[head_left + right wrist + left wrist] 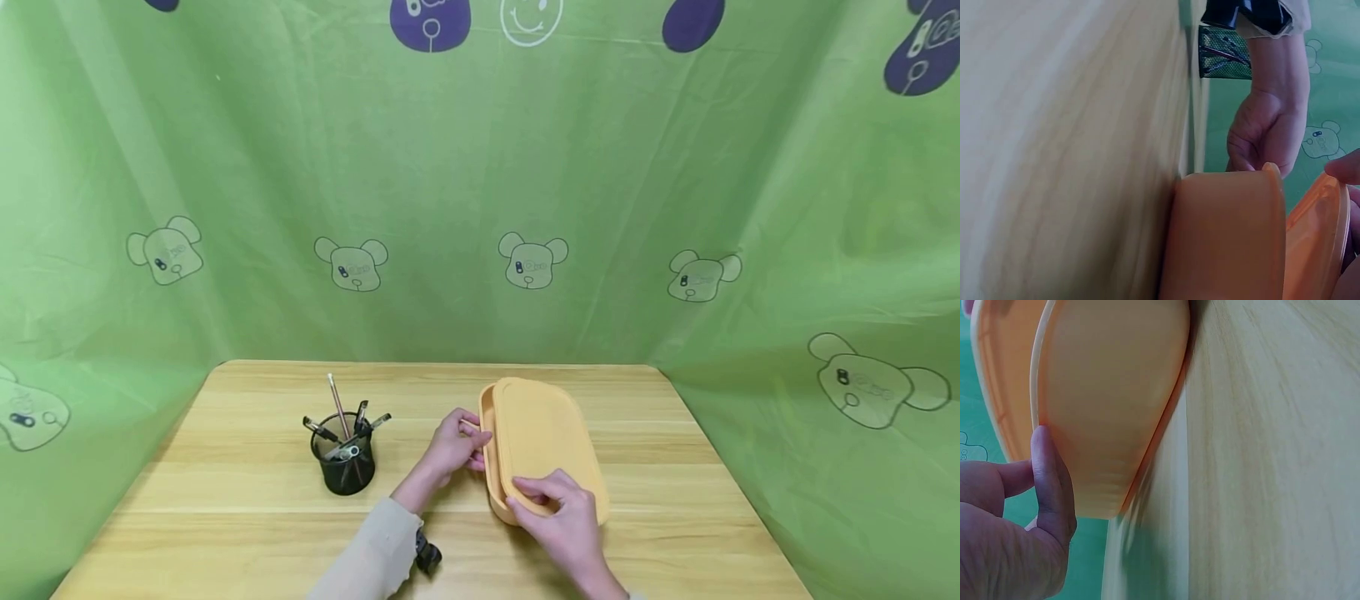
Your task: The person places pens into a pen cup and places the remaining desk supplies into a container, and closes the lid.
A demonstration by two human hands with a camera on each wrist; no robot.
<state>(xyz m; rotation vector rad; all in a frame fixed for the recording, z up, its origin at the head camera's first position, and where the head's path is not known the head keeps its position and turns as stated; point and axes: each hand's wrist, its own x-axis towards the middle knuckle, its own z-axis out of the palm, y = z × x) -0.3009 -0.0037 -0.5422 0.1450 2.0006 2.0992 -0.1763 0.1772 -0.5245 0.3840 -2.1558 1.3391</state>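
Observation:
An orange-yellow plastic box (492,492) stands on the table, and its matching lid (547,433) lies tilted over it, raised along the left side. Through that gap a strip of the inside shows in the head view. My left hand (452,446) pinches the box's left rim between thumb and fingers; in the left wrist view a fingertip presses the outer wall (1110,394) just below the rim. At the near end, my right hand (564,521) grips the lid's near left corner. The right wrist view shows the lid (1319,234) angled away from the box's rim.
Left of the box stands a black mesh pen holder (348,471) with several pens and a pencil (339,408). A black device (427,553) sits at the left wrist. Green printed curtains (450,167) surround the wooden table (247,467) at the back and sides.

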